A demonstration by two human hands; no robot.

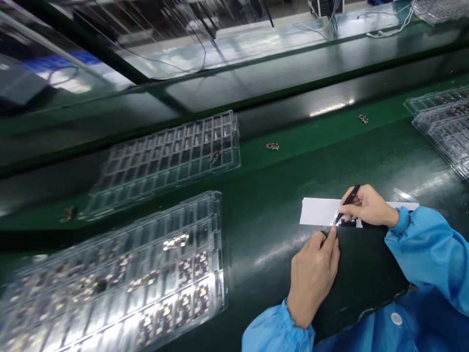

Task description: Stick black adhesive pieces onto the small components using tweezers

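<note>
My right hand (366,205) is closed around slim black tweezers (351,197), tilted with the tip down on a white paper strip (319,211). At the tip a small shiny piece and a dark patch (348,223) show on the strip; their exact kind is too small to tell. My left hand (315,269) rests on the dark green table just in front. Its index finger is stretched out to the strip's near edge, close to the tweezer tip, with the other fingers loosely bent. Nothing visible is gripped in it.
A clear compartment tray (216,195) with several small metallic circuit parts lies at left. Another clear tray (234,142) lies behind it. Stacked trays (417,105) stand at right. Loose small parts (272,146) lie near the raised back ledge (293,107).
</note>
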